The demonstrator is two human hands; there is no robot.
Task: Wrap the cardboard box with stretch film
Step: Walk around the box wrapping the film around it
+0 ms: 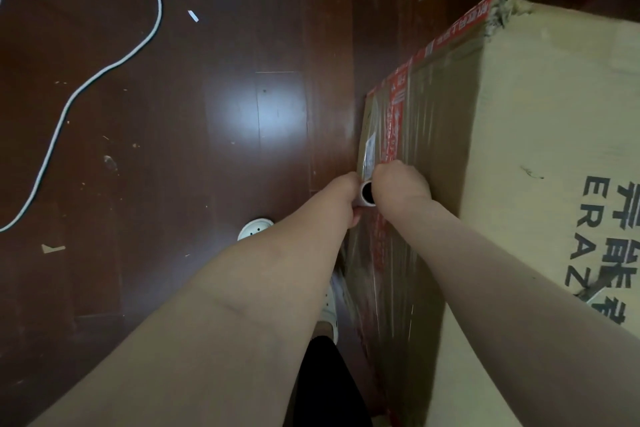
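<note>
Down against the side of the cardboard box point(554, 97): left hand point(346, 199) and right hand point(398, 184) curled tight round the stretch film roll point(367, 193), one on each side of its open core end, held close to the box face with that end turned up toward the camera. Beyond the roll, film point(426, 121) already drawn over that side, streaked with long creases, covering red tape point(394, 104) and a small white label point(370, 146). Top of the box bare of film, far corner torn and frayed. Box standing on the dark wooden floor point(173, 166), near a white slipper point(254, 229); white cable point(114, 62) looping well apart to the left.

Risks from here, as judgement:
- Tension lost at the roll, leaving slack, wrinkled film.
- Pulled too hard or askew, apt to neck into a rope or tear.
- Frayed corner likely to snag and split the sheet.
- Cable underfoot while circling, a trip hazard.

Readable: "ERAZ" in dark capitals on the top, beside large Chinese characters. White print on the red tape perhaps Chinese too, but too blurred to read.
</note>
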